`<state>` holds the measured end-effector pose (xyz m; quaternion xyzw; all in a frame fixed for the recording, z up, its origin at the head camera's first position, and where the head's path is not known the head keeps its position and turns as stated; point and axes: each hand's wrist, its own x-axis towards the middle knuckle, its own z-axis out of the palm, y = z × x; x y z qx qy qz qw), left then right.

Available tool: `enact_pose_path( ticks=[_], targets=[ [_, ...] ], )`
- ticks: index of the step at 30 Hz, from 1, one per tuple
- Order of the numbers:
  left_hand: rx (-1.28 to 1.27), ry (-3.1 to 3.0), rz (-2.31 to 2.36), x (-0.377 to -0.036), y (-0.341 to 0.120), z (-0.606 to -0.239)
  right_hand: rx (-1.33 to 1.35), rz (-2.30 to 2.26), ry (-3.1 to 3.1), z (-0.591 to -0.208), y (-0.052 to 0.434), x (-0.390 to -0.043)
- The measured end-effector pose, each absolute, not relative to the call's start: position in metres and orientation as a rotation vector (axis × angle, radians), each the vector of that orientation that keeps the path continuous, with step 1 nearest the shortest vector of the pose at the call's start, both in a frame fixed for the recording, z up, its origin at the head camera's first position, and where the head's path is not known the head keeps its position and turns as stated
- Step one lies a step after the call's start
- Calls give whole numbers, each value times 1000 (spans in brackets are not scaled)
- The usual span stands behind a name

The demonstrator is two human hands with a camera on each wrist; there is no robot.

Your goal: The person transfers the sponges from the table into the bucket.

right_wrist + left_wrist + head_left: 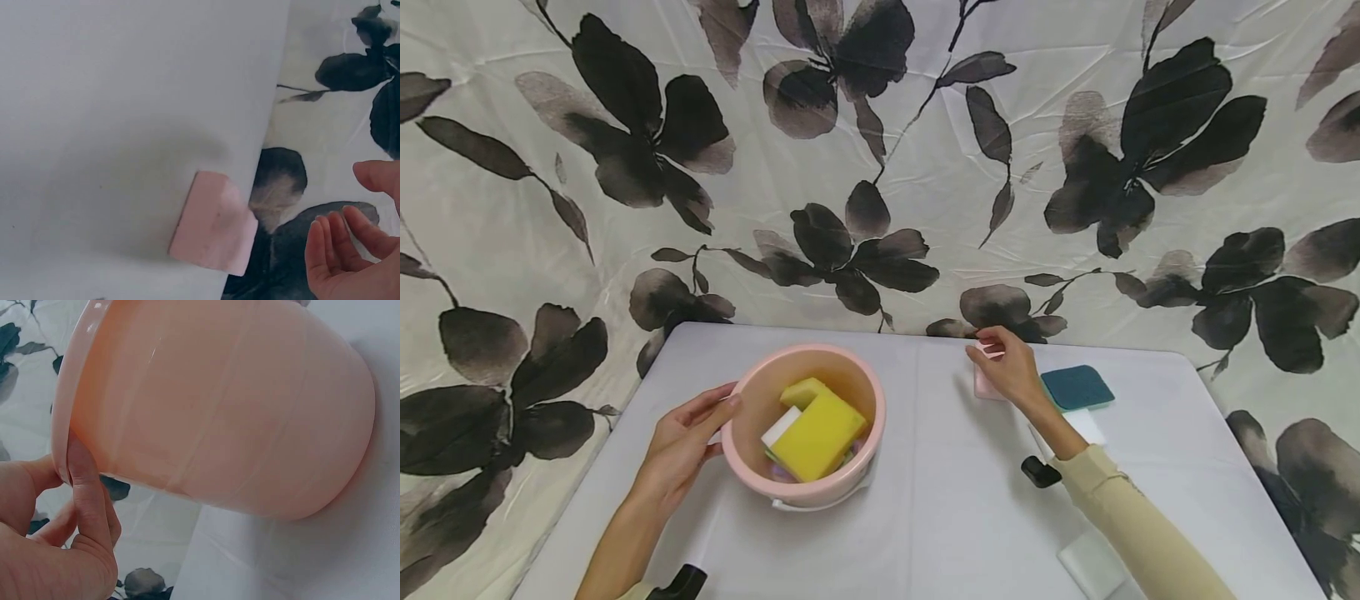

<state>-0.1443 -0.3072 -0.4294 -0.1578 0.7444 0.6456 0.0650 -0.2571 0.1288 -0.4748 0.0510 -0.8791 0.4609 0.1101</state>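
My left hand pinches the left rim of a pink bucket, thumb and fingers on either side of the lip in the left wrist view. Inside the bucket lie a yellow sponge, another yellow piece behind it and a white block. My right hand hovers near the table's back edge with its fingers loosely bent and nothing between them. Beneath it lies a flat pink sponge with a notched corner, partly hidden by the hand in the head view.
Right of my right hand lies a dark teal scouring sponge, with a white piece just in front. A pale block sits nearer, beside my right forearm. The bucket's white handle hangs at its front. A floral cloth hangs behind the table.
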Motion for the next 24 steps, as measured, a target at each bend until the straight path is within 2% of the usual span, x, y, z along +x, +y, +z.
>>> enact_pose_path(
  ticks=[24],
  targets=[
    [-463,2262,1970,-143,-307,-430,-140,1293,-2718,-507,142,-268]
  ],
)
